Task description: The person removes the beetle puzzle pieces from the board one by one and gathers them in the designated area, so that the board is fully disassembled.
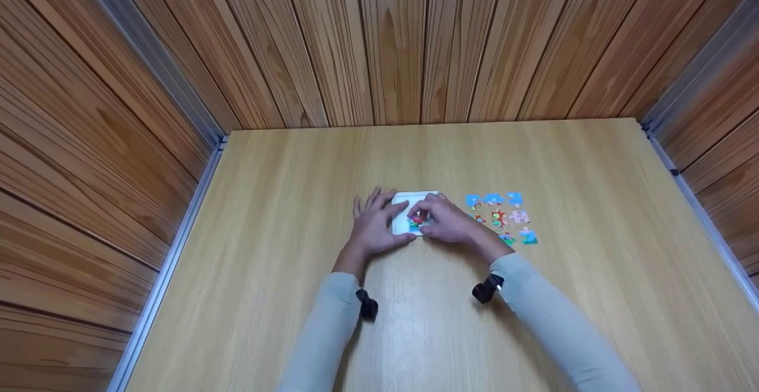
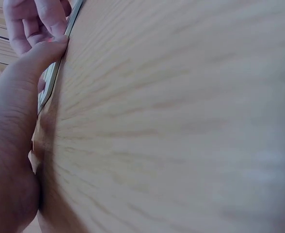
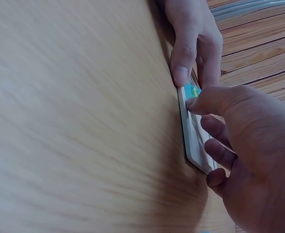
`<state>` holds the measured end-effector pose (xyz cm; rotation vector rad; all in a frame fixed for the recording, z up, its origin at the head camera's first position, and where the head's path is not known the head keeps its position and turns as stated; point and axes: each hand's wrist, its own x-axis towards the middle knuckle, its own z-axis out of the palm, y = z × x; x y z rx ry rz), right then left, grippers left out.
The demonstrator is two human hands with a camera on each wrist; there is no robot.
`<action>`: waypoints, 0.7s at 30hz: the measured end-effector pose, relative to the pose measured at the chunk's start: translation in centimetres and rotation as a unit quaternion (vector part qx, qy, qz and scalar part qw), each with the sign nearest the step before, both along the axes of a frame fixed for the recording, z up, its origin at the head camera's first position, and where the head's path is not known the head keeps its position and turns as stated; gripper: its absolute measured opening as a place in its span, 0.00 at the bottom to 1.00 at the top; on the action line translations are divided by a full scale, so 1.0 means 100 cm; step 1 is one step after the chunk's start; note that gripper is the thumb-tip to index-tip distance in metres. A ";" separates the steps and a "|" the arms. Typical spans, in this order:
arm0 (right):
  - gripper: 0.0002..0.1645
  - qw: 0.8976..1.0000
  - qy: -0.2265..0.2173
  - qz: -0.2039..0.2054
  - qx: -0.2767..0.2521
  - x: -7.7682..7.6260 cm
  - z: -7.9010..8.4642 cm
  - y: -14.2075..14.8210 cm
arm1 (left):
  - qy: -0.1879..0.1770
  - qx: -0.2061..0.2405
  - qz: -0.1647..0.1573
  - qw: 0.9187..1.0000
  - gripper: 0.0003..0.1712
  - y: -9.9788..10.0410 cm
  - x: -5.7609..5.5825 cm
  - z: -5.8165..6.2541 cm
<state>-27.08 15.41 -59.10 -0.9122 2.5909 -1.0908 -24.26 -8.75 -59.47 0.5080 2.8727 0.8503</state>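
A white puzzle tray (image 1: 400, 223) lies flat on the table between the two hands. My left hand (image 1: 375, 226) rests at its left side with fingers spread, one finger reaching over the tray and the thumb at the front edge. My right hand (image 1: 447, 220) bends over the tray's right part, thumb and fingertips pinching a small red puzzle piece (image 1: 418, 218), mostly hidden by the fingers. Beneath it, a blue-green puzzle piece (image 1: 413, 227) lies in the tray; the right wrist view shows its blue part (image 3: 192, 90) near the left thumb.
Several loose puzzle pieces (image 1: 498, 219), blue, pink, red and green, lie in rough rows right of the tray, partly behind the right wrist. Plank walls (image 1: 391, 48) enclose the wooden table (image 1: 284, 202) at the back and sides.
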 end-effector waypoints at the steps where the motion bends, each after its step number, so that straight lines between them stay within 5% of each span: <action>1: 0.18 1.000 -0.010 -0.003 0.004 0.002 0.005 0.000 | -0.001 0.000 0.000 1.000 0.50 0.000 0.000 0.000; 8: 0.19 0.998 -0.049 -0.019 0.030 0.009 0.030 0.000 | -0.005 -0.002 0.002 1.000 0.49 0.000 0.000 0.000; 21: 0.19 0.998 -0.040 -0.037 0.031 0.010 0.030 0.006 | -0.002 -0.002 0.002 1.000 0.49 0.000 0.002 0.002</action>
